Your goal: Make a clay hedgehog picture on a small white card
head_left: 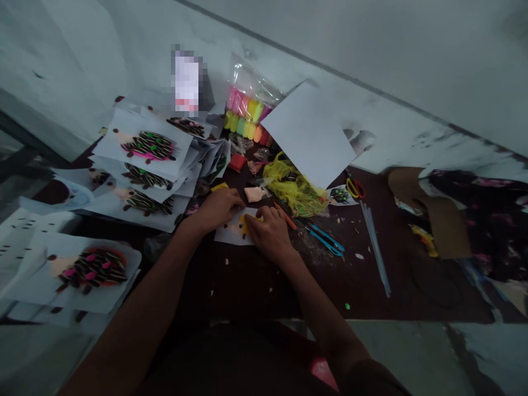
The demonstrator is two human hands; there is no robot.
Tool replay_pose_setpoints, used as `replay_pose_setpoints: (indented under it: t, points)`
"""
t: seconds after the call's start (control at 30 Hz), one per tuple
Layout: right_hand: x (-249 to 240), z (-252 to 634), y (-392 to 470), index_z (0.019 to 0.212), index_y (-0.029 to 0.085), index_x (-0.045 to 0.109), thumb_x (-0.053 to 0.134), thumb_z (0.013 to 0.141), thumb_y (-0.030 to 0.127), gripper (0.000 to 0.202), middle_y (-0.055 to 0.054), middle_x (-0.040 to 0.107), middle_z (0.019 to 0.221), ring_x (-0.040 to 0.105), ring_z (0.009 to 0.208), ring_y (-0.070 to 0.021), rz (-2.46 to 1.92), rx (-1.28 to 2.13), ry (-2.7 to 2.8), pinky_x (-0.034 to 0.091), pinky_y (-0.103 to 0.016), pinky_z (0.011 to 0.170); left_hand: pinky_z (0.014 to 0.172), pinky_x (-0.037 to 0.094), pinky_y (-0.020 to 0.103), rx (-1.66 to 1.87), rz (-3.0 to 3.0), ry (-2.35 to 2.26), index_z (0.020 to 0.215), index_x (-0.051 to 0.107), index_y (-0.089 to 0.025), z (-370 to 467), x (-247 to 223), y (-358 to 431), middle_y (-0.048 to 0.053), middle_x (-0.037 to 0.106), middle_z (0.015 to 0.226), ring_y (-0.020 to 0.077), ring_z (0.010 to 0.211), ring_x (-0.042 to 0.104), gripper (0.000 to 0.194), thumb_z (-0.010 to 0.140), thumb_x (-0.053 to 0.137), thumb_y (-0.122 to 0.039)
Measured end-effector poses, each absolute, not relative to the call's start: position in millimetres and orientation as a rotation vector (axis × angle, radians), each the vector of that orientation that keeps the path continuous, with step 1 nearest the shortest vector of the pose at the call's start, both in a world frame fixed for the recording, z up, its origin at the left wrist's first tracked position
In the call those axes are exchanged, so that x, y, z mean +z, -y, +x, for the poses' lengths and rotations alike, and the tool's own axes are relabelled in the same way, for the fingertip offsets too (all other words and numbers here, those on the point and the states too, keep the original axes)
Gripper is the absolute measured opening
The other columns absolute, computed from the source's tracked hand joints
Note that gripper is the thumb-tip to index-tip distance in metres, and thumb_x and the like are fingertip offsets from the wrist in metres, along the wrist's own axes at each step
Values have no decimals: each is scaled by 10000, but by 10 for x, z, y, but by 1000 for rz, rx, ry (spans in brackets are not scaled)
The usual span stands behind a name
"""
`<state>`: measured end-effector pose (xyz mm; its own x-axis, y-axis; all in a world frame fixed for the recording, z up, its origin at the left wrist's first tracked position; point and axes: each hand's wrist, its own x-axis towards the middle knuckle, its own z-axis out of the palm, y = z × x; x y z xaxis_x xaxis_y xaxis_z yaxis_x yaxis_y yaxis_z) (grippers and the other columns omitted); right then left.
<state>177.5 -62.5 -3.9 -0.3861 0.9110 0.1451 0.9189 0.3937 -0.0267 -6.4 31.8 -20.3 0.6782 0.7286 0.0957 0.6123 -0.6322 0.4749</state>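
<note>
A small white paper (231,235) lies on the dark table in front of me, with a pale shape, dark dots and a yellow piece (247,224) on it. My right hand (270,232) presses its bent fingers on the yellow piece at the paper's right side. At the upper left edge of the paper rests my left hand (220,209), fingers curled down; whether they hold anything is hidden. Just beyond the hands sits a lump of pale clay (254,193), and a yellow bit (220,187) lies by my left hand.
Stacked hedgehog pictures (148,146) fill the left side. Behind are a bag of coloured clay (247,110), a yellow plastic bag (295,190) and a large white sheet (311,135). To the right lie a blue cutter (325,240), scissors (355,188) and clear sticks (375,247).
</note>
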Motion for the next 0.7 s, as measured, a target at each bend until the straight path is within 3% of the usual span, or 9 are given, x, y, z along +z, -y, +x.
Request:
replay_pose_setpoints:
  t: [0.23, 0.7]
  points:
    - [-33, 1898, 630, 1206, 257, 714, 532, 1003, 289, 274, -85, 619, 1030, 498, 952, -227, -1685, -33, 2369, 328, -363, 835, 860, 485, 325, 373, 2491, -1053, 1007, 797, -177, -53, -201, -315, 94, 714, 1028, 214, 940, 647, 306, 869, 534, -105]
    - [-20, 1901, 672, 1142, 256, 723, 502, 1021, 358, 273, -101, 607, 1098, 478, 1014, -247, -1745, -77, 2458, 316, -392, 921, 863, 493, 322, 381, 2485, -1049, 1012, 799, -183, -57, -213, -324, 87, 719, 1035, 205, 933, 644, 309, 877, 530, -112]
